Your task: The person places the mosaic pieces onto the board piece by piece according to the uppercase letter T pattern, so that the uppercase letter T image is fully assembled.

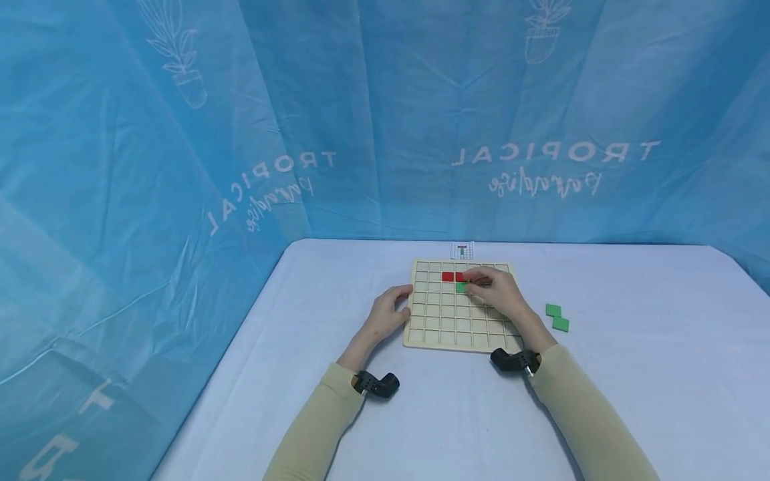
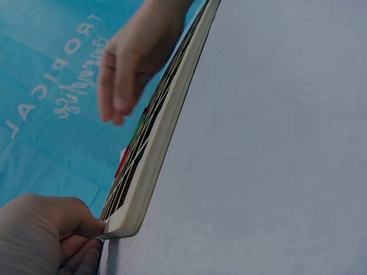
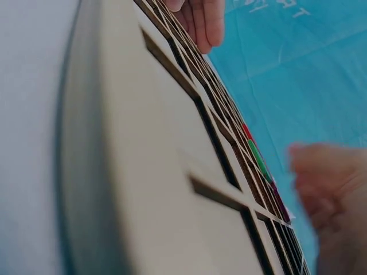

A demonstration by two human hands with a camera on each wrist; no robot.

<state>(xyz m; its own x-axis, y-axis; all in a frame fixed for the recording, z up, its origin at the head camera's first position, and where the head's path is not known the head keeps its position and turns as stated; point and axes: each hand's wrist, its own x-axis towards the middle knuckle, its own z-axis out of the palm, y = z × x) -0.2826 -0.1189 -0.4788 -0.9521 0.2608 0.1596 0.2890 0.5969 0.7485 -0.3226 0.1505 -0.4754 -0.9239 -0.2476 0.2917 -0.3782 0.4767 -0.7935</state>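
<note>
A pale wooden grid board [image 1: 448, 321] lies on the table, its raised edge close up in both wrist views. My left hand [image 1: 388, 314] grips its left side; in the left wrist view the thumb [image 2: 86, 223] lies at the corner and the other fingers curl lower down. Above the upper part of the board is my right hand [image 1: 494, 291], fingers pointing down and left, with nothing visible between them. Red tiles [image 1: 448, 276] sit in grid squares beside it, and a green tile [image 1: 460, 288] is just below them. The right hand hides some squares.
Two loose green tiles [image 1: 561, 325] lie on the white cloth [image 1: 650, 361] right of the board. A small printed card [image 1: 462, 250] with a T-shaped pattern is behind the board. Blue printed curtains [image 1: 409, 120] hang behind and at the left.
</note>
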